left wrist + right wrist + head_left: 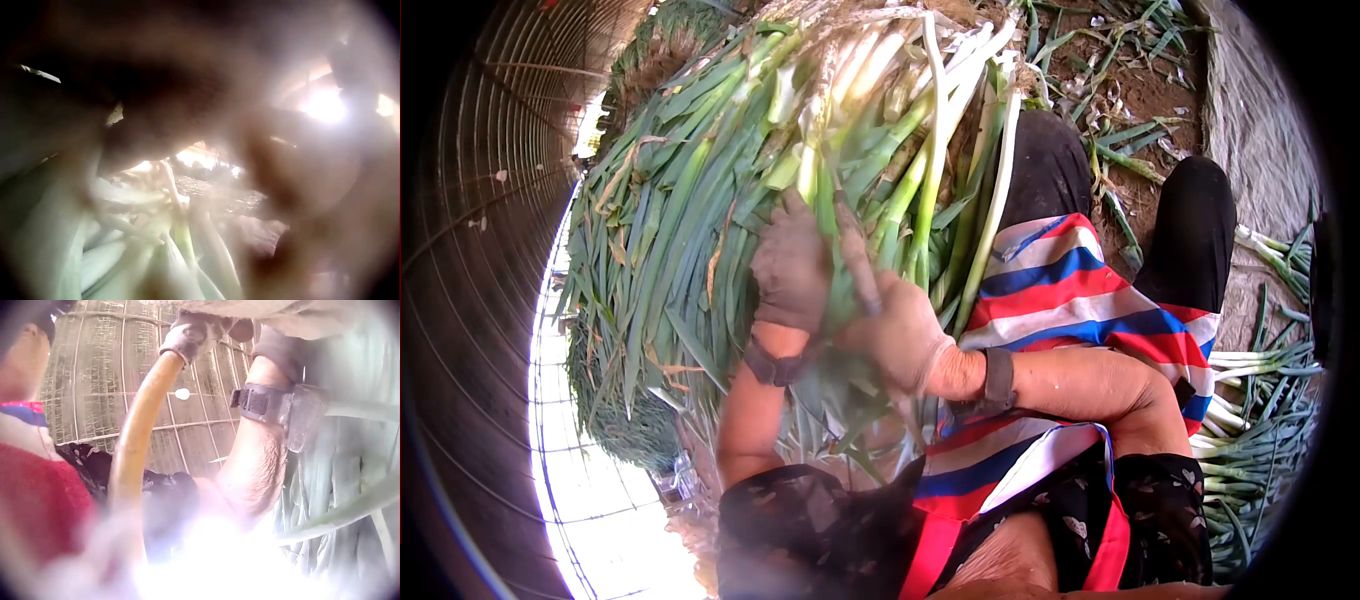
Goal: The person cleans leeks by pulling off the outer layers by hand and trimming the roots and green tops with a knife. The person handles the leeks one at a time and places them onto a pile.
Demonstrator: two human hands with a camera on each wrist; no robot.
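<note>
Long green onions (700,200) with white root ends lie in a thick heap. The left gloved hand (791,265) grips green onion stalks (807,175), its fingertips partly hidden. Beside it, the blurred right gloved hand (900,335) holds a long tool (856,245), whose narrow upper part points up between the hands over the stalks. The right wrist view shows the tool's curved yellowish handle (140,431) below gloved fingers (190,337). In the left wrist view, pale stalks (103,262) stand below dark, blurred shapes.
A striped apron (1060,280) covers the lap, with a dark-clad knee (1195,210) at the right. More green onions (1250,470) lie at the lower right beside a grey sheet (1260,130). Loose leaves litter the soil (1175,100). A ribbed curved wall (470,250) stands left.
</note>
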